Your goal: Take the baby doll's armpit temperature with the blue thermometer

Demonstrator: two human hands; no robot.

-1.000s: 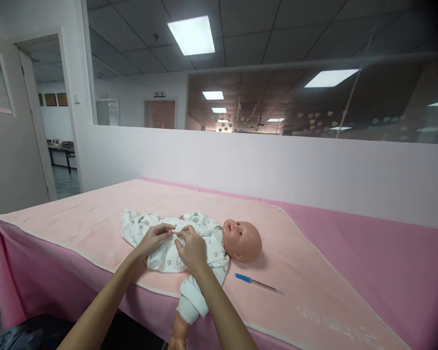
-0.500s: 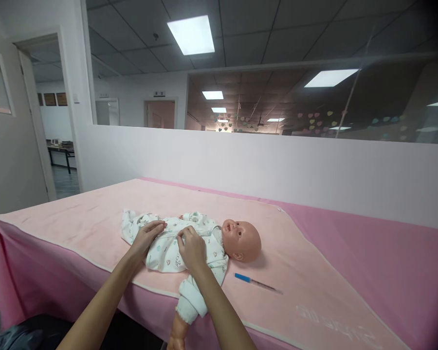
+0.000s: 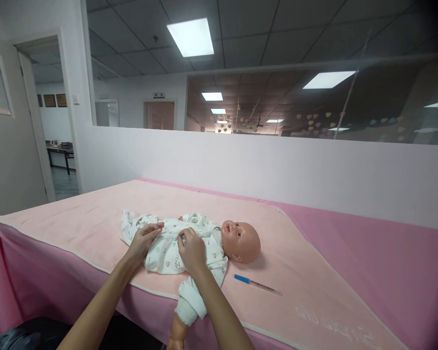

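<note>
A baby doll [image 3: 241, 241] lies on its back with its head to the right, dressed in a white printed romper [image 3: 164, 255]. Its near arm hangs over the table's front edge, the cuff bunched above the doll's hand. My left hand [image 3: 145, 240] rests on the romper's lower part, fingers stretched out together and nothing in them. Over the chest, my right hand [image 3: 191, 248] has its thumb and fingers curled into a pinch at the romper's front. Whatever sits between those fingertips is too small to make out.
A blue-capped pen [image 3: 257, 284] lies right of the doll. Beneath them a light pink blanket [image 3: 314, 287] covers the table over a darker pink cloth [image 3: 387, 248]. Behind stands a white wall [image 3: 241, 160] with a window above; an open doorway is at left.
Both hands keep almost the same places on the romper. The view has shifted very slightly; the doll and pen lie as before.
</note>
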